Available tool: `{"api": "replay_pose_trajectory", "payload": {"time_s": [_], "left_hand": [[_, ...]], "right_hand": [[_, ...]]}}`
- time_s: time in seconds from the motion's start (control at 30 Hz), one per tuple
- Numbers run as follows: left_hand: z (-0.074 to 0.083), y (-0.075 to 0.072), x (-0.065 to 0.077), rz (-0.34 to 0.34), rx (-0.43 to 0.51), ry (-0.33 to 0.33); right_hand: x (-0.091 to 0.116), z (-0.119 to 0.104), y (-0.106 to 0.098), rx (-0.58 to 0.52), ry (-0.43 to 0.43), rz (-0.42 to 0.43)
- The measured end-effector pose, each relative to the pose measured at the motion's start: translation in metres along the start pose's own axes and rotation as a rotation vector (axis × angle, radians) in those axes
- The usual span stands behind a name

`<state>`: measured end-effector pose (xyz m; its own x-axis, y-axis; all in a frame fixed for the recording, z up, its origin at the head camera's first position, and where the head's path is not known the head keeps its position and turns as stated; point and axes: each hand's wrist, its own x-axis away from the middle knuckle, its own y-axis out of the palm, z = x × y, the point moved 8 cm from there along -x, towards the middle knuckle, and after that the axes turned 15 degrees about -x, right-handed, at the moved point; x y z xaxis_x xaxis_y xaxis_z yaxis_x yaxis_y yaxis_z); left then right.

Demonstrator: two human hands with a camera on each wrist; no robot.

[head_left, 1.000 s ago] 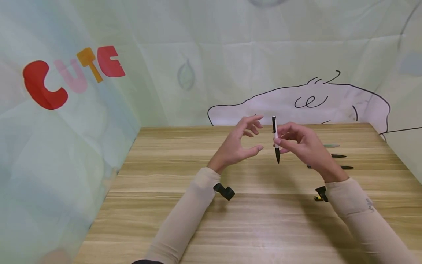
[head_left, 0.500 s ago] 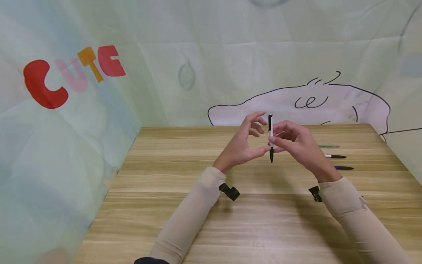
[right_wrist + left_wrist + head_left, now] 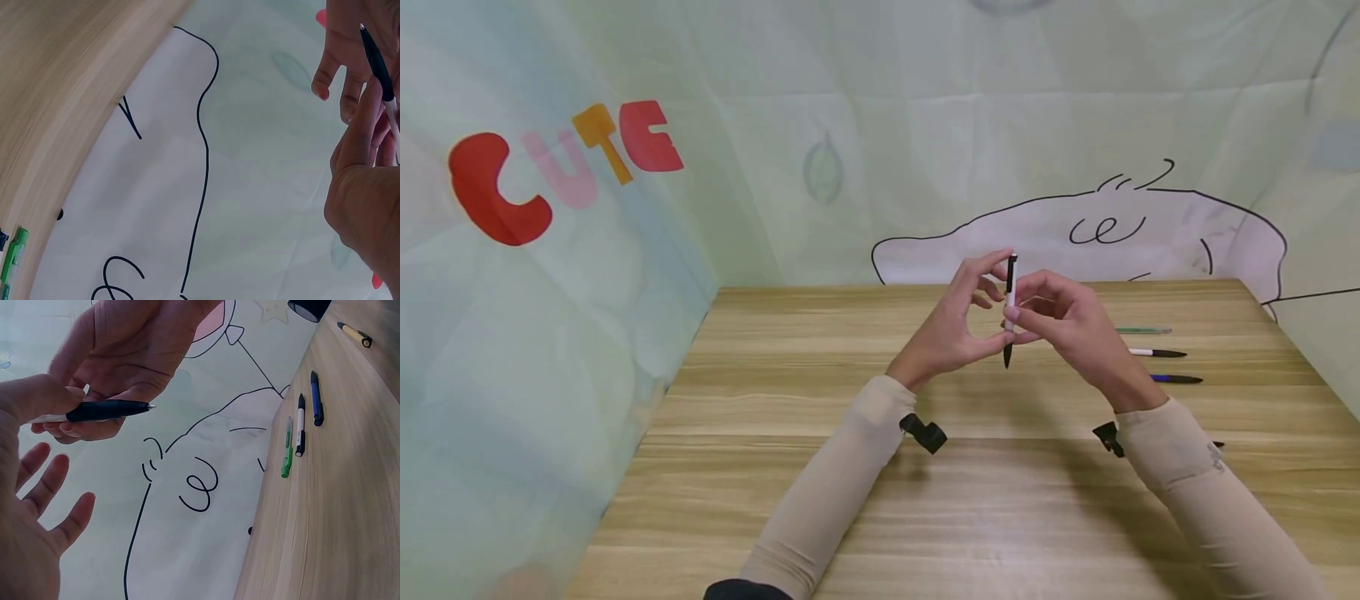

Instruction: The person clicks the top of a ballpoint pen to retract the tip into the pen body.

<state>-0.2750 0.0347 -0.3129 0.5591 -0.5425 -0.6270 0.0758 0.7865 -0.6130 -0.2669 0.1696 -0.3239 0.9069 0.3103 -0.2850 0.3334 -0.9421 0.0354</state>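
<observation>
A white-and-black ballpoint pen (image 3: 1011,297) is held upright above the table, its black end and metal tip pointing down. My right hand (image 3: 1075,321) pinches its middle between thumb and fingers. From the other side, my left hand (image 3: 951,329) has its thumb against the lower barrel and its index fingertip at the top of the pen. Its other fingers are spread apart behind. In the left wrist view the pen's dark grip (image 3: 106,410) and its tip show clearly. The right wrist view catches the same pen (image 3: 375,59) at its right edge.
Right of the hands lie a green pen (image 3: 1142,330), a white-and-black pen (image 3: 1157,353) and a blue pen (image 3: 1176,379). A yellow pen (image 3: 355,335) appears in the left wrist view. A printed cloth (image 3: 790,183) stands behind the wooden table (image 3: 760,467).
My right hand has brought the pen a little left and up. My left hand has moved right, and its thumb and index finger now touch the pen.
</observation>
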Motion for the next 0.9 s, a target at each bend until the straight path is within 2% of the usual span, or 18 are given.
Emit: {"api": "replay_pose_trajectory", "payload": {"time_s": [0.37,0.9], "left_hand": [[0.0017,0.0004,-0.0009,-0.011,-0.016,0.021],[-0.0009,-0.0024,0.0034,-0.012,0.003,-0.024]], "right_hand": [[0.0016,-0.0013,0.001,-0.098,-0.054,-0.012],[0.0013,-0.0016,0.0038,-0.053,-0.029,-0.022]]}}
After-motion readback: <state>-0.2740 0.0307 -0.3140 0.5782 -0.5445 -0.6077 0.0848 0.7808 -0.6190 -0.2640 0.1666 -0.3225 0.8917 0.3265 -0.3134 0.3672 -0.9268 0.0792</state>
